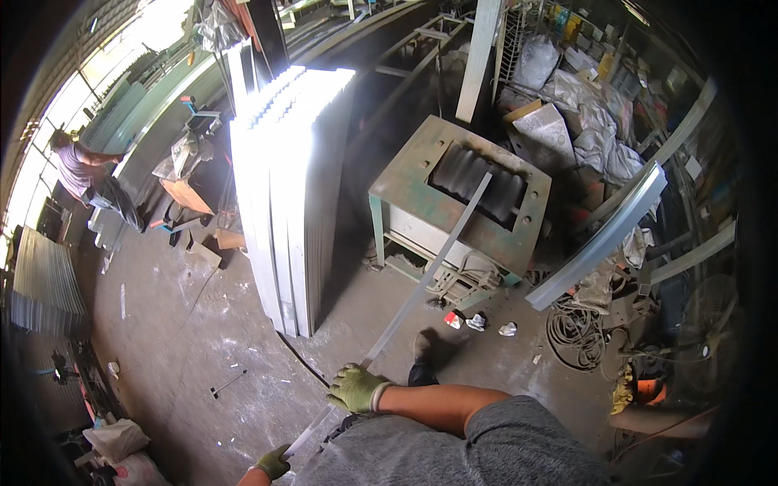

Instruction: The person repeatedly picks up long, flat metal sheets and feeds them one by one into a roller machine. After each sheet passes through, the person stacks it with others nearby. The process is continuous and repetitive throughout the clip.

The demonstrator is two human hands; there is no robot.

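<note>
A long, thin grey metal bar (421, 283) slants up from my body to a machine (397, 174) with worn green paint. Its far end lies over the dark ribbed rollers (486, 182) set in the machine's top. In a green work glove, my right hand (355, 389) is closed round the bar in front of my waist. My left hand (274, 462), gloved alike, grips the same bar lower down near its close end; its fingers are partly hidden. Left of the machine stands a tall bundle of shiny metal lengths (284, 219), glaring in the light.
A curved metal piece (600, 235) leans at the right above coiled cable (575, 336). Crumpled scraps (476, 322) lie on the floor beside my foot (422, 343). A T-shaped tool (228, 385) lies at left. Farther left, another person (89, 174) bends over long metal profiles.
</note>
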